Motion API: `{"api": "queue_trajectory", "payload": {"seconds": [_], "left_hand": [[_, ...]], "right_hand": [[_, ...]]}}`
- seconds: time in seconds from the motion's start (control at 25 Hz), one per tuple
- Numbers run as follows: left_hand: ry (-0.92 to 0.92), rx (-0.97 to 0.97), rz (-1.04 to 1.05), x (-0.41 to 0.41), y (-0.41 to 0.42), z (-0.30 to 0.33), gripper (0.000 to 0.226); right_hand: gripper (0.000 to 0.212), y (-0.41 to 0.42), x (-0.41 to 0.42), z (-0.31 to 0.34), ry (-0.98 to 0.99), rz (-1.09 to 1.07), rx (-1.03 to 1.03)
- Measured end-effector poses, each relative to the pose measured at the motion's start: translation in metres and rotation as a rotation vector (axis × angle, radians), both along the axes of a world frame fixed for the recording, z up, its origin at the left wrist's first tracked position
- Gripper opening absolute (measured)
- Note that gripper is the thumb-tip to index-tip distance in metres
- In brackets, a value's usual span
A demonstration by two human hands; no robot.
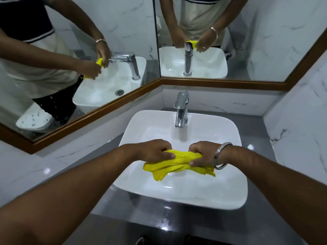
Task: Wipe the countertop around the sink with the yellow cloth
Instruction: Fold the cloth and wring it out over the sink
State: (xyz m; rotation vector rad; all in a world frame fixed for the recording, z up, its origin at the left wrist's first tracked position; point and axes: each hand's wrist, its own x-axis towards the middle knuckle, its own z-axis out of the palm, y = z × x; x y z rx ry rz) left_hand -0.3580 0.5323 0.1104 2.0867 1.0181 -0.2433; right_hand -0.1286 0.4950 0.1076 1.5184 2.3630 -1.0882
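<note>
A yellow cloth (177, 164) is bunched and twisted between both hands, held over the basin of the white sink (228, 195). My left hand (155, 150) grips its left end. My right hand (200, 152), with a metal bangle on the wrist, grips its right end. Loose folds of the cloth hang down toward the basin. The grey countertop (141, 214) surrounds the sink and shows wet spots at the front.
A chrome tap (181, 108) stands at the back of the sink. Two wood-framed mirrors (99, 110) meet in the corner behind it and reflect the person. White marble walls (300, 124) close in on the right and left.
</note>
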Motion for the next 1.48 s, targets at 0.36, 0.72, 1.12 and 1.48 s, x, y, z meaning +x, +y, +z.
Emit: {"api": "queue_trajectory", "payload": {"seconds": [0.36,0.72,1.12,1.48], "left_hand": [[0.126,0.376,0.042,0.003,0.005,0.027,0.035],[0.069,0.568,-0.177,-0.037,0.040,0.020,0.017],[-0.275,0.465,-0.275,-0.040,0.048,0.018,0.017],[-0.436,0.658,-0.848,0.096,-0.090,0.025,0.046]], "right_hand": [[0.037,0.017,-0.005,0.028,-0.184,0.022,0.153],[0.023,-0.022,-0.022,0.027,-0.258,-0.204,0.228],[0.019,-0.100,-0.041,0.034,-0.261,-0.762,0.500],[0.034,-0.343,-0.013,0.057,-0.009,-1.379,0.430]]}}
